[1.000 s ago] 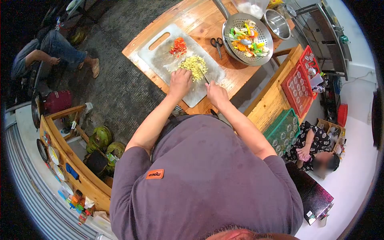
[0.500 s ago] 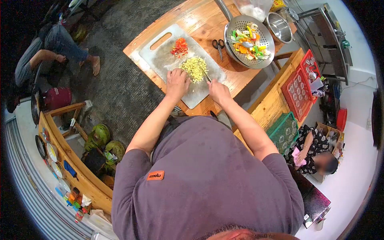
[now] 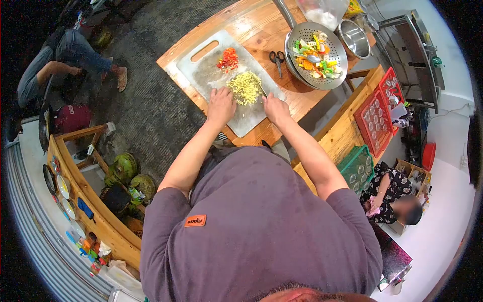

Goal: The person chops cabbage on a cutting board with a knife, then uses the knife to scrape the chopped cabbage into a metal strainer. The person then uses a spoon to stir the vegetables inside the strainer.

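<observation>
A pale cutting board lies on the wooden table. On it sit a pile of yellow chopped pieces and a smaller heap of red chopped pieces. My right hand grips a knife whose blade rests at the right edge of the yellow pile. My left hand lies on the board just left of that pile, fingers curled against it.
Scissors lie on the table beside a metal colander of mixed cut vegetables; a steel bowl stands behind it. Red and green crates of glasses stand at the right. One person sits on the floor at right, another at far left.
The knife blade has shifted slightly along the yellow pile, and my left hand has drawn back a little. The view has drifted; both seated people have moved a little.
</observation>
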`<state>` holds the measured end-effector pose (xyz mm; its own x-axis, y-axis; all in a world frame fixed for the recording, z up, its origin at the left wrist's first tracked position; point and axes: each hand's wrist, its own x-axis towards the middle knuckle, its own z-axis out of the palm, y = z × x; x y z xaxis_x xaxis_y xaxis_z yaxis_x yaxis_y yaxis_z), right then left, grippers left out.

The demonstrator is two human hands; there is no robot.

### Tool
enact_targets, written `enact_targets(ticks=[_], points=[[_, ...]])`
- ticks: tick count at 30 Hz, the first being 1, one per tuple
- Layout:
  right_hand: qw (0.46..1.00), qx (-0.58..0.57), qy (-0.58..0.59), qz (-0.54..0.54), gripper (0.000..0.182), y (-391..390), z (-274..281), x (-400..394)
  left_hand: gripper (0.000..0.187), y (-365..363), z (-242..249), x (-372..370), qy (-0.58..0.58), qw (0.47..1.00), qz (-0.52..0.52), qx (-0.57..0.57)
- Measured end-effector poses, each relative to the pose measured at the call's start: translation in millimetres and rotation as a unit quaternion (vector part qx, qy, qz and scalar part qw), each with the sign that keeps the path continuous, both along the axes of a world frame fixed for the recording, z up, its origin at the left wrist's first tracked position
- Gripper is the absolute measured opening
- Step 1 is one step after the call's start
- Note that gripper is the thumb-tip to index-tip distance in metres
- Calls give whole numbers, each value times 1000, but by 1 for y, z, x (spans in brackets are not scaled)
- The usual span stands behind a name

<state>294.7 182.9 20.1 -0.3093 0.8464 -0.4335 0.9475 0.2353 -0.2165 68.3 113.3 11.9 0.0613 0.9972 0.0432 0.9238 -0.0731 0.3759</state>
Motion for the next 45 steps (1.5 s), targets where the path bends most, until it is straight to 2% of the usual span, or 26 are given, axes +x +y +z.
enact_targets(ticks=[7, 8, 13, 15, 16, 18, 19, 21, 27, 30, 33, 36, 40, 43, 45], points=[[1000, -5, 4, -12, 46, 0, 13, -2, 27, 0, -3, -2, -18, 999, -8, 31], [1000, -14, 7, -15, 47, -3, 1, 2, 25, -2, -4, 1, -32, 999, -1, 21], [998, -39, 43, -27, 48, -6, 13, -3, 25, 6, 6, 6, -94, 995, 7, -34], [986, -47, 153, -51, 51, -13, 19, -6, 35, 7, 5, 12, -86, 995, -8, 55], [986, -49, 152, -51, 51, -15, 23, -8, 35, 6, 5, 16, -87, 995, -7, 53], [927, -234, 248, -159, 53, -16, 32, -10, 48, 7, 3, 21, -53, 997, -41, 40], [927, -233, 247, -160, 53, -17, 30, -10, 48, 5, 0, 22, -54, 997, -42, 41], [878, -294, 309, -220, 51, -21, 28, -8, 65, 0, -5, 27, -38, 994, -71, 72], [821, -342, 365, -275, 43, -28, 27, -2, 69, 2, -13, 24, -30, 993, -105, 54], [815, -352, 370, -273, 42, -28, 29, 0, 64, 9, -10, 20, -23, 996, -88, 12], [821, -350, 363, -270, 42, -31, 32, 1, 64, 19, -20, 12, -5, 996, -75, 42], [829, -349, 349, -262, 43, -32, 32, 3, 57, 30, -24, 5, 36, 997, -69, 11], [820, -349, 361, -274, 44, -32, 26, 9, 52, 31, -22, 4, 37, 996, -56, 51], [829, -346, 354, -259, 55, -31, 24, 12, 49, 22, -15, 11, -19, 998, -56, 27], [846, -326, 339, -253, 56, -30, 26, 13, 47, 15, -12, 18, -42, 988, -80, 125]])
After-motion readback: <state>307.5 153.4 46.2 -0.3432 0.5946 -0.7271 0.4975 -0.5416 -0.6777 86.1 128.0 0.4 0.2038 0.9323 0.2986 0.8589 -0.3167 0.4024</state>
